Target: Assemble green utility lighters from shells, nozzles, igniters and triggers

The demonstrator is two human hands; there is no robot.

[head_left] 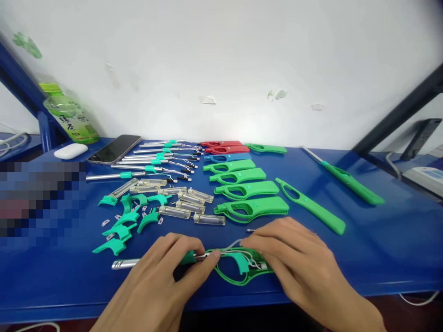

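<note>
Open green casing at bench front edge, between hands, teal trigger inside. Left hand grips metal tube at casing's left end; right hand pinches thin hose above. Behind: clear cartridges, more casings.

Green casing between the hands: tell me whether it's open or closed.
Open: inside the casing, the teal trigger and white wires lie exposed.
</note>
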